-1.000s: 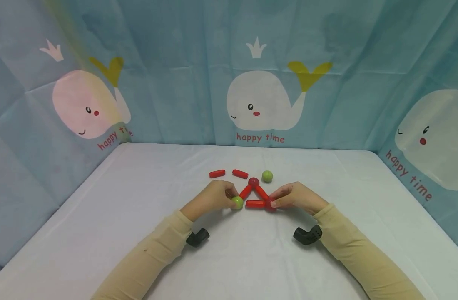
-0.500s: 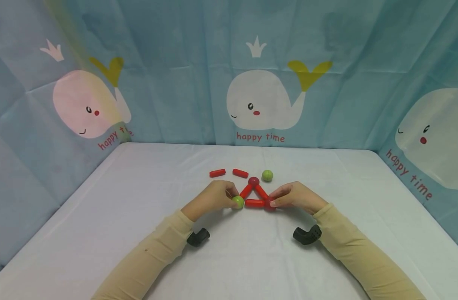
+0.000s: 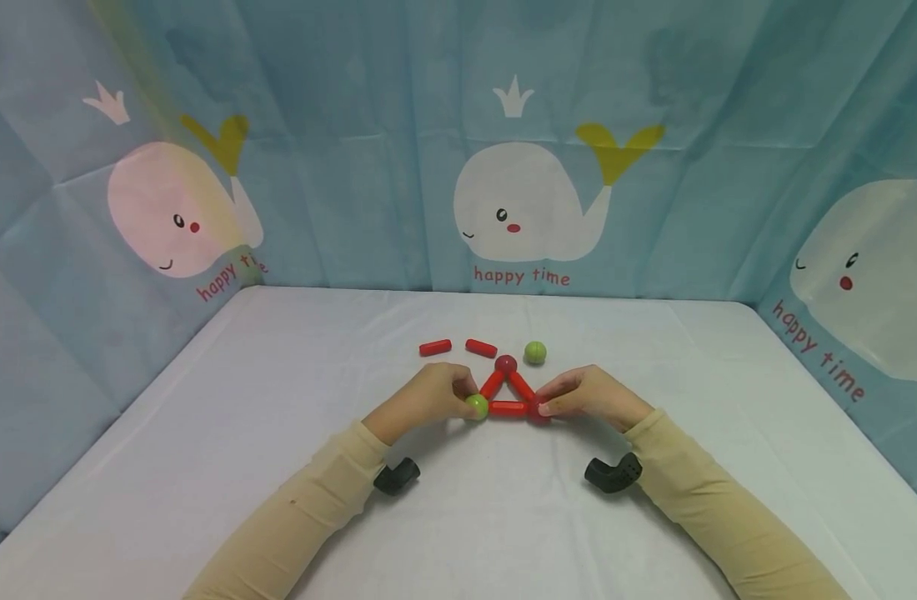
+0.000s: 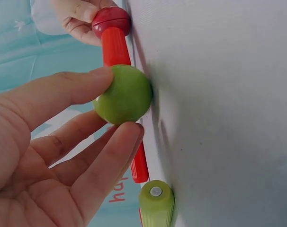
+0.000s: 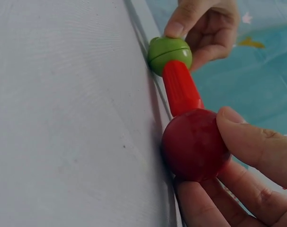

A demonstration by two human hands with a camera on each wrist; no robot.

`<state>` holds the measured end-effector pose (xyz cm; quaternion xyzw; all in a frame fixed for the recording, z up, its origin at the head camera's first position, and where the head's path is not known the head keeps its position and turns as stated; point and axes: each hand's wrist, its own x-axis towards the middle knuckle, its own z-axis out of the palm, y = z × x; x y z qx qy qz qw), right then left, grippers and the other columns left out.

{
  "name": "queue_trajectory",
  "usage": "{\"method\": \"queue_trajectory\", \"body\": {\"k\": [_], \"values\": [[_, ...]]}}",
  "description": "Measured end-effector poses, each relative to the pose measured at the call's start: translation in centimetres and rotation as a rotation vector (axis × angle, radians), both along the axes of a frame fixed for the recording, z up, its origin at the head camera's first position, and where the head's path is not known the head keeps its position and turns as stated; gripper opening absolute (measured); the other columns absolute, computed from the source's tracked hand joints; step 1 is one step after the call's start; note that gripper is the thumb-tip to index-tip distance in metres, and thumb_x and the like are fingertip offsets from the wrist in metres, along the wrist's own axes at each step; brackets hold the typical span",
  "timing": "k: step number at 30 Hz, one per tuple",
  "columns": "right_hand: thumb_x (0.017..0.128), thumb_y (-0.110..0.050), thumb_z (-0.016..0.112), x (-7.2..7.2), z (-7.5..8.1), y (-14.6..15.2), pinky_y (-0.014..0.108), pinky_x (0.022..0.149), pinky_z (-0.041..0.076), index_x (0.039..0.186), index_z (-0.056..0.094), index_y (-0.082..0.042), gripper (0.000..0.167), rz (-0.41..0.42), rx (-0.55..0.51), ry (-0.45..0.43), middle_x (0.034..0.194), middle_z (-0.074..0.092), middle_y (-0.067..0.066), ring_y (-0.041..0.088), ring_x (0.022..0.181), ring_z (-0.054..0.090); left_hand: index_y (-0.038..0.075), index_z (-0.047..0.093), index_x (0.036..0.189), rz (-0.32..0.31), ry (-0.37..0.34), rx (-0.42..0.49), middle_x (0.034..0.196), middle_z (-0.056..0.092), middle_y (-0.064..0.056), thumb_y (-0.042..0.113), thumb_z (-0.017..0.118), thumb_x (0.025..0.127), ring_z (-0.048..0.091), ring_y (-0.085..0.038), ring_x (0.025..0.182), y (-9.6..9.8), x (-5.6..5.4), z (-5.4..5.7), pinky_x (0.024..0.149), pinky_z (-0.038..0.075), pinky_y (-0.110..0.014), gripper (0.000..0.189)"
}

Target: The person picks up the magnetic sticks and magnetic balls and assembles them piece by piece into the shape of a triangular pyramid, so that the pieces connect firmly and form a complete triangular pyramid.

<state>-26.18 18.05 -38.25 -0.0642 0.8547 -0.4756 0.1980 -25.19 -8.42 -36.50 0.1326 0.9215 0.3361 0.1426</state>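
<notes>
Red rods and balls form a triangle on the table in the head view. My left hand (image 3: 433,392) pinches the green ball (image 4: 123,94) at its near left corner between thumb and fingers. At the near right corner my right hand (image 3: 589,398) pinches a dark red ball (image 5: 195,144). A red rod (image 3: 508,408) spans these two balls, its ends right at both. Two more red rods run from them up to another dark red ball (image 3: 506,364) at the far corner. In the left wrist view a green rod (image 4: 157,208) with a round metal tip lies below the hand.
Behind the triangle, two loose red rods, one on the left (image 3: 435,347) and one nearer the middle (image 3: 481,347), lie beside a second green ball (image 3: 535,352). A white cloth covers the table (image 3: 488,533); a blue whale-print curtain (image 3: 338,192) hangs around it. Dark curved devices sit at both wrists.
My right hand has moved slightly left with the dark red ball and near rod. The gap between that rod and the green ball has closed. The left hand has barely moved.
</notes>
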Motion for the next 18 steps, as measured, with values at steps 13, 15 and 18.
{"method": "queue_trajectory", "body": {"k": [13,15,18], "values": [[0.083,-0.024,0.080,0.2,-0.3,-0.4,0.027,0.080,0.054,0.113,0.074,-0.006,0.035,0.008,-0.040,-0.008,0.098,0.077,0.001,0.011,0.087,0.067,0.016,0.071,0.107,-0.026,-0.068,0.039,0.104,0.071,0.002,0.021,0.081,0.082,0.064,-0.016,0.098,-1.7,-0.9,0.3,0.085,0.057,-0.033,0.027],[0.083,-0.024,0.080,0.2,-0.3,-0.4,0.026,0.080,0.054,0.113,0.074,-0.006,0.035,0.007,-0.035,-0.005,0.097,0.077,0.000,0.011,0.087,0.067,0.016,0.071,0.113,-0.037,-0.054,0.023,0.110,0.071,0.000,0.021,0.079,0.084,0.064,-0.017,0.104,-2.5,-1.3,0.8,0.089,0.057,-0.035,0.030],[0.083,-0.024,0.080,0.2,-0.2,-0.4,0.026,0.079,0.054,0.113,0.074,-0.006,0.035,0.001,-0.031,-0.004,0.097,0.077,0.000,0.010,0.087,0.067,0.016,0.069,0.120,-0.031,-0.036,0.006,0.119,0.069,-0.002,0.020,0.074,0.088,0.063,-0.019,0.113,-3.8,-2.1,1.4,0.095,0.055,-0.039,0.032]]}}
